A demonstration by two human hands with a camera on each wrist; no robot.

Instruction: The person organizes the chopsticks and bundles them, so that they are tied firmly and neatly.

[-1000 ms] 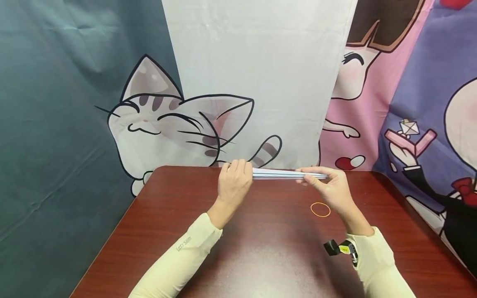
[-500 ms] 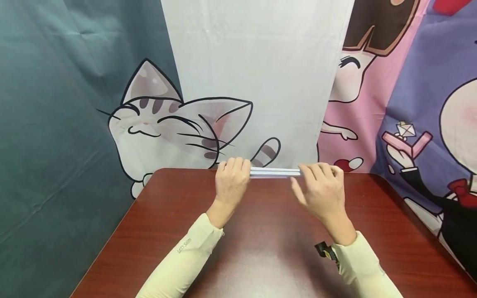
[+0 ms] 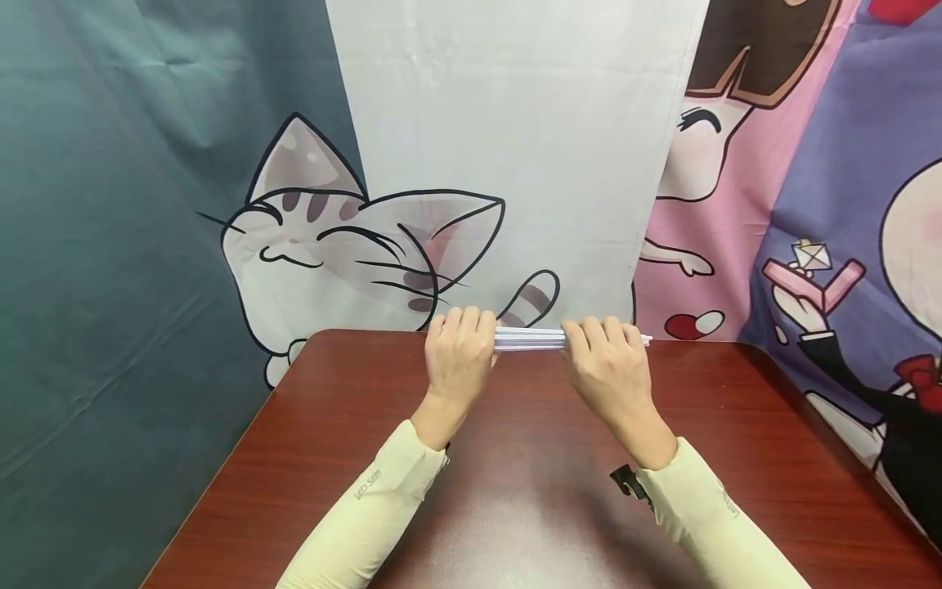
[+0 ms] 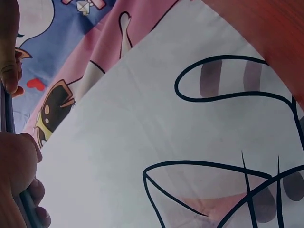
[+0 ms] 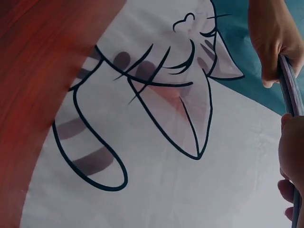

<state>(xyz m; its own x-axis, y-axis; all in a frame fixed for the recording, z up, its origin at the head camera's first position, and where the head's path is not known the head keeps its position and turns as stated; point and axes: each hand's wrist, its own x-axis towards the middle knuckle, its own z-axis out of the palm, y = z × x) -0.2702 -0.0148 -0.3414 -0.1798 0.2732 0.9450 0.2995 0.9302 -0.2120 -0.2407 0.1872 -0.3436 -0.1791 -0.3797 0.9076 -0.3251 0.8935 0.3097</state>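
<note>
A slim, pale bundle of layered strips, like folded paper (image 3: 530,339), is held level above the far part of the table in the head view. My left hand (image 3: 462,352) grips its left end, knuckles up. Farther right, my right hand (image 3: 609,360) grips it from above, and a short uneven end pokes out past that hand. Between both hands a stretch of the bundle shows. The left wrist view has the bundle (image 4: 6,114) at its left edge, with the left thumb along it. In the right wrist view the bundle (image 5: 290,90) runs between both hands.
The reddish-brown wooden table (image 3: 500,507) spreads beneath both forearms. Behind its far edge hangs a cartoon backdrop (image 3: 574,147) with a cat and other figures. A small black device (image 3: 629,483) is worn at the right wrist.
My right hand let go of the bundle's right end, turned over and now grips it from above, closer to my left hand. The yellow-orange ring on the table is now hidden behind the right arm.
</note>
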